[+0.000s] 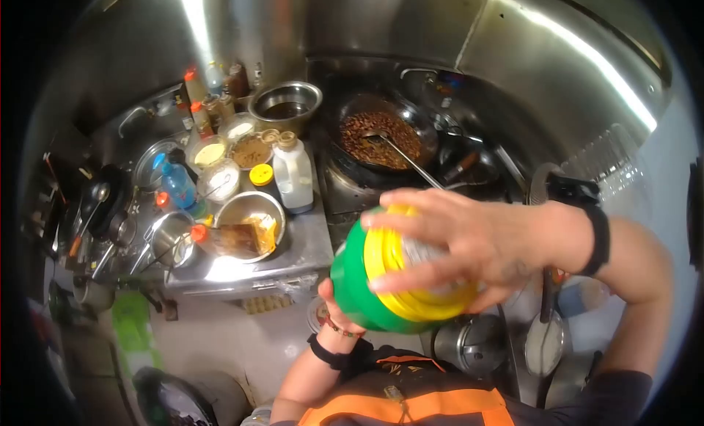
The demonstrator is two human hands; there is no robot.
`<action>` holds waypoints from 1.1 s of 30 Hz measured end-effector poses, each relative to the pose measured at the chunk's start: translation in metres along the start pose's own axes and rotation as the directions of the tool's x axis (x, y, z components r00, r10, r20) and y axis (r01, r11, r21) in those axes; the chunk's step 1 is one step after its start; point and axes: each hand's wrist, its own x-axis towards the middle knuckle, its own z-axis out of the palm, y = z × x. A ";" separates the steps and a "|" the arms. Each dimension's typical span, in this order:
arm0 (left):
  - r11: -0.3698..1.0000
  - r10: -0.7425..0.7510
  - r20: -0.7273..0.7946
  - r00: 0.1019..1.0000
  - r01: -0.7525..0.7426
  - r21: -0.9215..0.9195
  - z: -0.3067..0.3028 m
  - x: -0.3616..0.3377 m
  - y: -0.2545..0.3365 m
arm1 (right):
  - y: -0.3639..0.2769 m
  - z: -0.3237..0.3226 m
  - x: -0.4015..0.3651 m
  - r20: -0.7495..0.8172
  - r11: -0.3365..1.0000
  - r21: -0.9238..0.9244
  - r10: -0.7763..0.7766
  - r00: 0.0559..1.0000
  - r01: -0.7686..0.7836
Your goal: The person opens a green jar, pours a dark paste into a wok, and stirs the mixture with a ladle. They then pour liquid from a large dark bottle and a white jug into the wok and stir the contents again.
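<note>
A large green tub (356, 283) with a yellow lid (429, 306) is held up in front of my body, tilted with its lid toward the right. My left hand (339, 308) supports the green body from below, mostly hidden behind it. Over the lid lies my right hand (495, 239), its fingers curled around the yellow rim. Beyond the tub stands a black wok (370, 162) on the stove, filled with reddish-brown pieces (381, 125). A long-handled ladle (411, 162) rests in it.
Left of the stove, a steel counter (312, 242) carries a white jug (293, 173), a blue bottle (176, 180), several seasoning bowls and a steel bowl (249, 198) with a sauce bottle lying across it. Another steel bowl (286, 103) holds dark liquid. A bin (213, 397) stands lower left.
</note>
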 end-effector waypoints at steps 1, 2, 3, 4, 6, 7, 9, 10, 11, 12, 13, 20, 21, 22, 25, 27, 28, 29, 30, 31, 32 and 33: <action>1.000 0.010 -0.004 1.000 -0.010 0.004 -0.005 -0.001 0.005 | -0.010 -0.011 0.004 0.172 0.985 -0.173 0.056 0.983 -0.025; 0.996 0.029 0.017 0.999 -0.030 0.081 -0.012 -0.006 0.009 | -0.006 -0.009 0.001 0.111 0.986 -0.126 0.122 0.986 -0.108; 0.987 0.039 0.041 0.998 -0.045 0.154 -0.019 -0.009 0.010 | -0.001 -0.007 -0.002 0.049 0.981 -0.068 0.187 0.981 -0.184; 0.981 0.073 0.050 0.996 -0.081 0.176 -0.023 -0.007 0.012 | 0.005 0.005 -0.005 -0.008 0.918 0.164 0.366 0.930 -0.360; 0.885 0.203 0.097 0.974 -0.225 0.408 -0.016 0.002 0.018 | 0.010 0.031 -0.003 0.060 0.603 0.516 0.682 0.729 -0.608; 0.820 0.244 0.126 0.962 -0.274 0.503 -0.015 0.004 0.021 | 0.011 0.041 0.005 0.168 0.389 0.617 0.784 0.598 -0.684; 0.856 0.200 0.086 0.976 -0.217 0.470 -0.020 0.006 0.029 | 0.017 0.045 0.009 0.179 0.285 0.729 0.798 0.575 -0.623; 0.888 0.164 0.045 0.985 -0.168 0.428 -0.024 0.007 0.031 | 0.020 0.046 0.009 0.005 0.607 0.546 0.687 0.727 -0.577; 0.886 0.166 0.040 0.985 -0.167 0.432 -0.030 0.010 0.033 | 0.025 0.048 0.008 -0.115 0.843 0.288 0.501 0.858 -0.454; 0.965 0.056 0.017 0.998 -0.059 0.257 -0.036 0.012 0.034 | 0.029 0.041 0.013 -0.162 0.918 0.177 0.384 0.909 -0.356; 0.996 -0.054 0.016 0.998 0.052 0.071 -0.041 0.015 0.034 | 0.032 0.032 0.021 -0.205 0.966 0.057 0.259 0.944 -0.253; 0.979 -0.034 0.005 0.999 0.033 0.203 -0.042 0.048 0.033 | 0.089 0.012 0.009 0.118 0.860 -0.320 -0.380 0.918 0.397; 0.980 0.022 -0.050 0.999 -0.011 0.201 -0.042 0.056 0.033 | 0.100 0.011 0.002 0.102 0.887 -0.290 -0.345 0.933 0.360; 0.983 0.046 -0.108 0.993 -0.026 0.183 -0.045 0.064 0.031 | 0.111 0.010 -0.003 0.086 0.911 -0.258 -0.310 0.947 0.322; 0.899 0.202 -0.072 0.977 -0.156 0.410 -0.071 0.101 0.033 | 0.154 0.030 -0.022 -0.077 0.839 0.348 0.470 0.879 -0.418; 0.833 0.274 -0.069 0.959 -0.201 0.515 -0.075 0.124 0.033 | 0.185 0.040 -0.027 0.078 0.503 0.706 0.644 0.761 -0.499; 0.826 0.269 -0.073 0.960 -0.191 0.531 -0.079 0.136 0.034 | 0.200 0.042 -0.029 0.215 0.239 0.859 0.636 0.742 -0.453; 0.819 0.266 -0.076 0.961 -0.184 0.543 -0.085 0.148 0.035 | 0.214 0.041 -0.032 0.213 0.233 0.863 0.637 0.741 -0.449; 0.846 0.240 -0.103 0.965 -0.155 0.510 -0.096 0.158 0.034 | 0.229 0.038 -0.034 0.027 0.596 0.708 0.513 0.858 -0.379; 0.847 0.245 -0.109 0.963 -0.159 0.507 -0.104 0.169 0.035 | 0.243 0.035 -0.035 -0.096 0.863 0.447 0.309 0.946 -0.236; 0.934 0.138 -0.145 0.980 -0.080 0.348 -0.111 0.178 0.035 | 0.255 0.030 -0.037 -0.159 0.970 0.223 0.131 0.978 -0.094; 0.983 0.025 -0.162 0.986 0.005 0.181 -0.116 0.186 0.036 | 0.265 0.021 -0.036 -0.159 0.969 0.232 0.126 0.979 -0.087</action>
